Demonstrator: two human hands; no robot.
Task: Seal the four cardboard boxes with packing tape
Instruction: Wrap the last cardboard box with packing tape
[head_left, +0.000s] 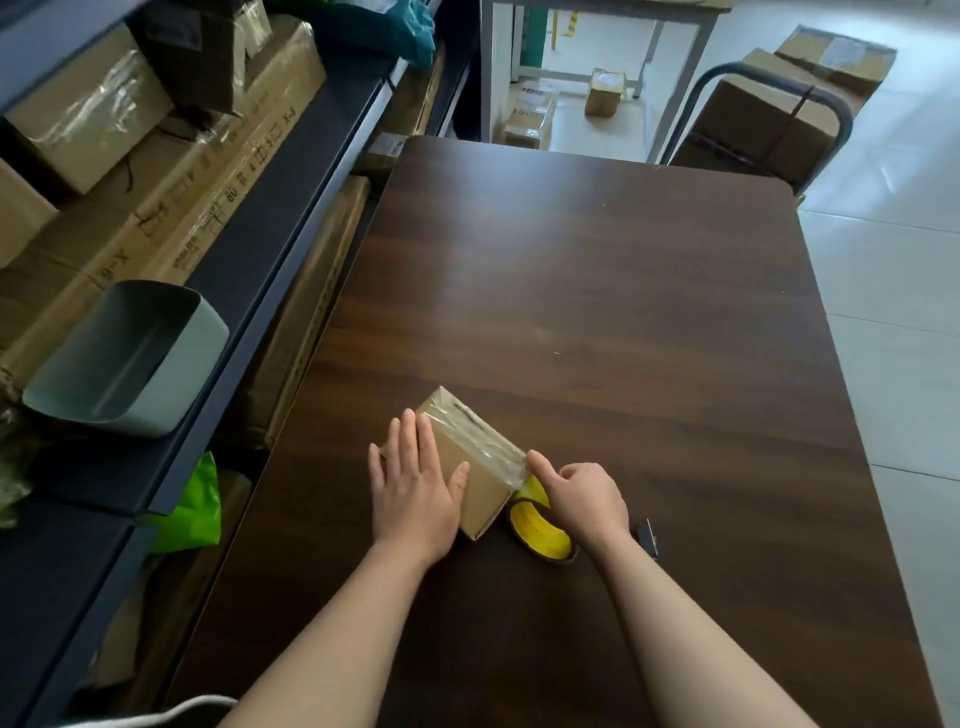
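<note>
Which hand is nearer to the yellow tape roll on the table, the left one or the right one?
Right. The right hand is curled over the tape roll, touching it. The left hand lies flat on the box, on the side away from the roll.

1. Our right grip (587, 499) covers most of the yellow tape roll (540, 535), and its fingertips are hidden.
2. Our left grip (415, 493) hides the 9 o'clock side of the cardboard box (483, 467).
3. A small dark object (647, 538) at 3 o'clock of the roll lies half behind the forearm; we cannot identify it.
4. The bottom edge cuts off the counter (597, 286) and a white cord (171, 712) at 7 o'clock.
5. Print on the shelf carton (208, 208) is too blurred to read.
</note>
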